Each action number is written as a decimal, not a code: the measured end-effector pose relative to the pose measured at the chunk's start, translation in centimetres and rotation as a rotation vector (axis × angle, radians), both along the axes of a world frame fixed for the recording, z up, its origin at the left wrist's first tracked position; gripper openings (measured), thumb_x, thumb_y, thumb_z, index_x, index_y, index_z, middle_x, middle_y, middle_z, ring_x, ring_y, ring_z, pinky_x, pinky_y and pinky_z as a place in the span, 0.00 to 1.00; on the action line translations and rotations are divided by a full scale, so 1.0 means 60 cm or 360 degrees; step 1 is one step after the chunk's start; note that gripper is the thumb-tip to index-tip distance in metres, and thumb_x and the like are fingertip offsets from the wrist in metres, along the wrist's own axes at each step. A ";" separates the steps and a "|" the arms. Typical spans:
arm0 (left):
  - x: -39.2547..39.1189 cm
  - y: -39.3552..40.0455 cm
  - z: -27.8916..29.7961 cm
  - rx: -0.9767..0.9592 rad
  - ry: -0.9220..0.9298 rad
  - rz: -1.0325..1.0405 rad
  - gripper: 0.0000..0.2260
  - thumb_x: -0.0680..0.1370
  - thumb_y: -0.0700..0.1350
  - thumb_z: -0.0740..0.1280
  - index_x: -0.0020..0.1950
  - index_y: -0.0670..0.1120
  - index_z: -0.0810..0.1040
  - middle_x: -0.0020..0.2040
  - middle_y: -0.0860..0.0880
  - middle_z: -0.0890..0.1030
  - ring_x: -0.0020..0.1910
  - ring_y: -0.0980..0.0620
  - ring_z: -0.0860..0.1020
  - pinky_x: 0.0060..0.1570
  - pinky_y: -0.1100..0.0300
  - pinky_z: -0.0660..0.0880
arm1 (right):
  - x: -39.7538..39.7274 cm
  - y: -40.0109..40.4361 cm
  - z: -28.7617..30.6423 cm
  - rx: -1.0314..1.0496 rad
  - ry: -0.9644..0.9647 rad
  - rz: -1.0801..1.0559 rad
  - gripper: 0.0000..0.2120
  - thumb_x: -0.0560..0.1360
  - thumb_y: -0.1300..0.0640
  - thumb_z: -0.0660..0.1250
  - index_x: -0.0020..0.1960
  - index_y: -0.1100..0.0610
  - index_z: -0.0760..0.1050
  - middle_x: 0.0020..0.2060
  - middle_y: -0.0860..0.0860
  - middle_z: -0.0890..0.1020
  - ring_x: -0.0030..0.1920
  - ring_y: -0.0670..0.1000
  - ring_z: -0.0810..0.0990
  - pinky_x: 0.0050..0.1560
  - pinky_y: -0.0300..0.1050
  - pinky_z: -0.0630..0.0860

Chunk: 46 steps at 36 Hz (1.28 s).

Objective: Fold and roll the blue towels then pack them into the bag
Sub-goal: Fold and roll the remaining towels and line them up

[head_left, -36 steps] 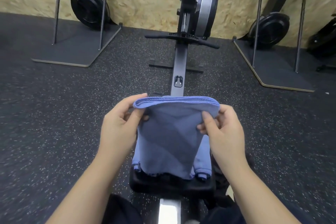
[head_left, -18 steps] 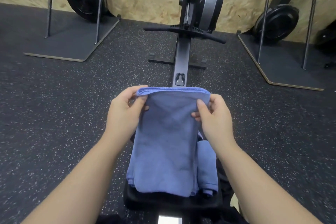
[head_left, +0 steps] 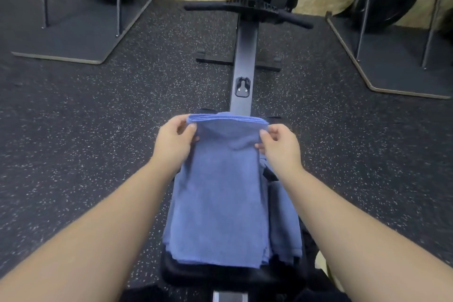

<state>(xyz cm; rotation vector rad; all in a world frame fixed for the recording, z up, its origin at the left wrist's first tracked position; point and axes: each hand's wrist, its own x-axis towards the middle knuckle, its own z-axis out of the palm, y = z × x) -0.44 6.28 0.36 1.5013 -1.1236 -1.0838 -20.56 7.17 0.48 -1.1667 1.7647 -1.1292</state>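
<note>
Both forearms reach forward from the bottom corners. The left hand pinches the far left corner of the folded towel, thumb on top and fingers curled beneath. The right hand pinches the far right corner the same way. The towel lies lengthwise over the seat on the rail. More blue cloth pokes out at its right, mostly covered. The seat's far edge is hidden.

Rower seat w/ blue towels on it, on speckled floor.
</note>
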 end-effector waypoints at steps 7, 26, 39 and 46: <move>0.018 0.047 -0.022 0.0181 -0.0453 -0.0367 0.25 0.79 0.40 0.66 0.73 0.56 0.66 0.65 0.59 0.73 0.63 0.58 0.73 0.63 0.65 0.66 | 0.000 0.035 -0.020 0.0132 0.0260 0.0336 0.12 0.77 0.59 0.64 0.60 0.53 0.72 0.57 0.45 0.77 0.54 0.46 0.77 0.58 0.39 0.70; 0.039 0.299 -0.065 0.0233 -0.1217 -0.0964 0.34 0.75 0.47 0.71 0.76 0.60 0.56 0.78 0.56 0.38 0.77 0.54 0.56 0.71 0.64 0.57 | -0.011 0.259 -0.040 0.0272 0.0996 0.1205 0.29 0.75 0.49 0.69 0.72 0.46 0.62 0.77 0.41 0.49 0.74 0.49 0.61 0.70 0.43 0.61; 0.008 0.310 -0.056 -0.0124 -0.1322 -0.0429 0.15 0.75 0.34 0.63 0.59 0.47 0.78 0.63 0.53 0.72 0.57 0.49 0.75 0.52 0.56 0.73 | -0.017 0.313 -0.056 -0.0075 0.1150 0.0861 0.12 0.76 0.60 0.64 0.58 0.53 0.76 0.64 0.45 0.75 0.55 0.52 0.80 0.48 0.43 0.76; 0.010 0.307 -0.054 -0.0205 -0.1324 -0.0456 0.15 0.71 0.30 0.63 0.50 0.48 0.80 0.52 0.54 0.77 0.47 0.50 0.77 0.44 0.59 0.71 | -0.010 0.301 -0.053 -0.0099 0.1225 0.0849 0.09 0.78 0.57 0.61 0.57 0.54 0.75 0.56 0.44 0.75 0.54 0.49 0.74 0.46 0.39 0.70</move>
